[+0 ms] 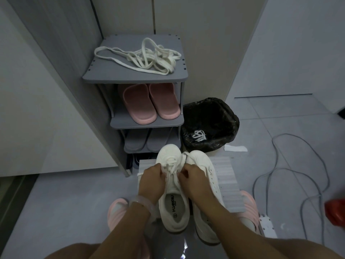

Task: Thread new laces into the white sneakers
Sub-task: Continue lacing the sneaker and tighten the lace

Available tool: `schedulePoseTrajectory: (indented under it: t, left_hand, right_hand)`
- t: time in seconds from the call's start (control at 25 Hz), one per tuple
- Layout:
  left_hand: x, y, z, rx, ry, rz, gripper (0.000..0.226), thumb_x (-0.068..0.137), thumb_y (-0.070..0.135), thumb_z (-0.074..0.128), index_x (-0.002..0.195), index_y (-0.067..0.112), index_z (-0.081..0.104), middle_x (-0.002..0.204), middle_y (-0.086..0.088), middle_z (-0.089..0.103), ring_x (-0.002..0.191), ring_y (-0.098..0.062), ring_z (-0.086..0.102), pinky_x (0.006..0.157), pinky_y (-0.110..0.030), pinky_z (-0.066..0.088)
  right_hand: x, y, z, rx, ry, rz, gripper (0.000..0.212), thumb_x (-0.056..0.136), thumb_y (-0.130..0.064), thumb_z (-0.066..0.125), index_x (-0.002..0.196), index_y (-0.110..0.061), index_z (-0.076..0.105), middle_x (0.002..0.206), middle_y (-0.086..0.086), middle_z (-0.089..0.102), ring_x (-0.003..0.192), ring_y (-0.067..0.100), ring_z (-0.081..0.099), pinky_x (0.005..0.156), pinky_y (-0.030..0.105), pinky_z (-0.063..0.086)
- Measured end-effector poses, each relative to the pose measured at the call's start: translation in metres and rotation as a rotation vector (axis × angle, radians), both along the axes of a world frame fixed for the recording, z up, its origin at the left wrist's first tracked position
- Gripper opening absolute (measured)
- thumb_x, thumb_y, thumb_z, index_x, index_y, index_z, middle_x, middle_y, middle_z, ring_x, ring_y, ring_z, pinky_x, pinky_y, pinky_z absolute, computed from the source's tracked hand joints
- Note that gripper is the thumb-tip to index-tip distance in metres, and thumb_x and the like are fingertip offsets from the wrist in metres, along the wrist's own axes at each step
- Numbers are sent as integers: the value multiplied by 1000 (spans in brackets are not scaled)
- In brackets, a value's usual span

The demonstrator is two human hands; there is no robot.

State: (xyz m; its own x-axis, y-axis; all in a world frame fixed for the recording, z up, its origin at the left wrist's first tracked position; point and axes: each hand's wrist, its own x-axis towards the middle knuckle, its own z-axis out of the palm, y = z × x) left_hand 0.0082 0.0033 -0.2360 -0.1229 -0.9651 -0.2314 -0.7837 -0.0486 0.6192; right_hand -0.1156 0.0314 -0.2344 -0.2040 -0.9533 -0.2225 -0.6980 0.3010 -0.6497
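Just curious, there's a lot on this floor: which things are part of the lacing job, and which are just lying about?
Job: left sneaker, right sneaker, lace, left hand, right hand, loose laces.

Lying about: pink slippers, bin, cables, rack.

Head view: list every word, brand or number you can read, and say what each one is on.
"Huailian" or similar, only partly legible: printed lengthwise on the insole of the left white sneaker.
Round logo below that word on the insole: too small to read.
No other text shows.
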Motion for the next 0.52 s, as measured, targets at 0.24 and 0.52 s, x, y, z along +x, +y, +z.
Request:
schedulePoseTrajectory:
  t: [0.24, 0.52]
  left_hand:
    - [6, 7, 3, 25, 42, -134, 32, 95, 12, 42, 65, 20, 33, 76, -5, 54, 74, -21, 52, 59, -24, 32]
    - [27, -9, 17, -52, 162, 146, 5, 92, 9, 50, 88, 12, 49, 77, 0, 52, 65, -10, 48, 49, -8, 32]
  right_hand:
    - [4, 14, 2, -2, 153, 81, 16, 96, -19, 40, 81, -16, 44, 92, 7, 62, 76, 15, 50, 65, 28, 37]
    - [-34, -1, 25, -161, 13, -126, 15, 92, -16, 52, 79, -8, 54, 81, 2, 51, 74, 16, 48, 56, 17, 34]
